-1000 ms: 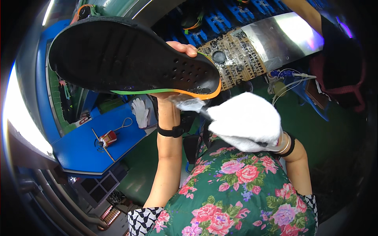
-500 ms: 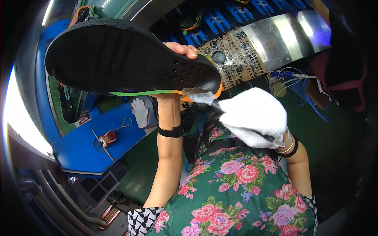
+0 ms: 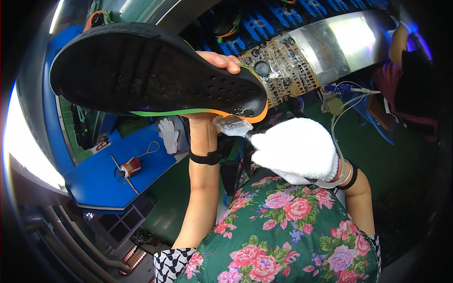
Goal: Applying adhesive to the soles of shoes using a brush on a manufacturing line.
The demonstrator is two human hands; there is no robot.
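A large black shoe sole (image 3: 141, 75) with an orange and green rim spans the upper left. Small holes dot its narrower end, and part of its surface looks wet. My bare left hand (image 3: 222, 62) grips it from behind; its fingers curl over the far edge and the palm is hidden. In a white knitted glove, my right hand (image 3: 296, 150) is closed around the handle of a flat brush (image 3: 233, 126). The pale bristles lie at the sole's near orange edge, by the holed end; whether they touch it I cannot tell.
Behind the sole runs a metal ledge (image 3: 337, 45) partly covered with taped brown cardboard (image 3: 283, 70), beside a rack of blue pieces (image 3: 259, 26). A blue table (image 3: 101, 181) at left bears a red container (image 3: 131, 166) and a white glove (image 3: 168, 135). Another person's arm (image 3: 398, 45) appears far right.
My right hand has moved slightly left, carrying the brush from over the sole's surface to its near edge. The sole has shifted a little. Another person's arm has come in at far right.
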